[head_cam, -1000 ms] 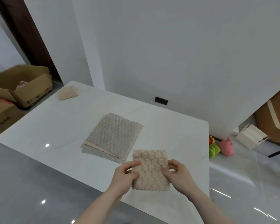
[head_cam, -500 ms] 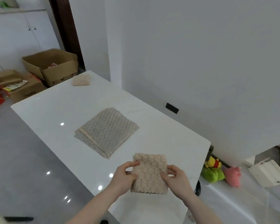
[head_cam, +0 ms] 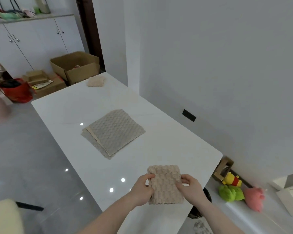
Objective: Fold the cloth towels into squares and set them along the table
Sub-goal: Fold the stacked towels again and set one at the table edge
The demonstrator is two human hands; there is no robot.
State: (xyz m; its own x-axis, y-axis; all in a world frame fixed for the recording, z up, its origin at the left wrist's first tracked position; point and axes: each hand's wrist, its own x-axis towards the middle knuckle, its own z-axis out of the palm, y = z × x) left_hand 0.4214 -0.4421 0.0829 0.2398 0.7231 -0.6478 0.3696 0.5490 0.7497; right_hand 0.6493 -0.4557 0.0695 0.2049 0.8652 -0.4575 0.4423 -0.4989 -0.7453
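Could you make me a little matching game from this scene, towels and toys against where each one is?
Things:
1. beige folded towel
2. grey towel stack
3. small beige square
4. plush toys

Places:
A. far end of the table
B. floor by the wall
C. middle of the table
D. held between left hand and right hand

Pairs: 1-D, 2-C, 3-A, 4-B

Fingers [head_cam: 179,184] — tips hidden behind beige towel [head_cam: 165,183]

text: none legible | printed sheet on cardboard box [head_cam: 41,85]: too blurred to read
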